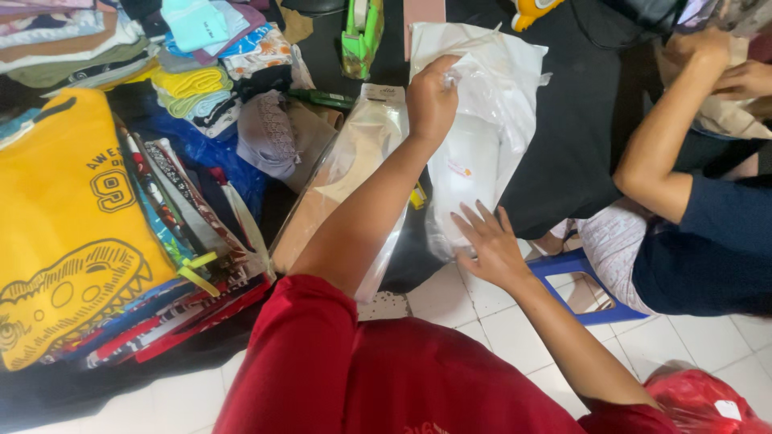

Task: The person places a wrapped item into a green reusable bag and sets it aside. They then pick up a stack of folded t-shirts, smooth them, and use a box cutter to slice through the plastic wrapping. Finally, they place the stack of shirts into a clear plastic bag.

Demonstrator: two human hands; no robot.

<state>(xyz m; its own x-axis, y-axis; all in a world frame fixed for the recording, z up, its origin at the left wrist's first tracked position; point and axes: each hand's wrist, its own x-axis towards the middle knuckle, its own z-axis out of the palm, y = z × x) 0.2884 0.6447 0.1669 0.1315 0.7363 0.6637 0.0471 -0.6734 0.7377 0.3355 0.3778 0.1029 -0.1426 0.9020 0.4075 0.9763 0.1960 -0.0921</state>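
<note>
On black cloth (563, 153), hands (432, 100) pinching, seemingly, bag's (482, 137) edge

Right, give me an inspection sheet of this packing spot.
Surface: white tiled floor, partly under a black cloth.
Job's things: white plastic mailer bag holding a clear-wrapped white item.
Grippers: left hand pinches the bag's upper edge; right hand lies flat, fingers spread, on its lower end.
Clutter: second clear packet under the left forearm, yellow printed shirt, bagged and folded clothes, green tape dispenser, red bag.
Cables: thin black cable at top.
Surroundings: another person's arm, blue stool.
</note>
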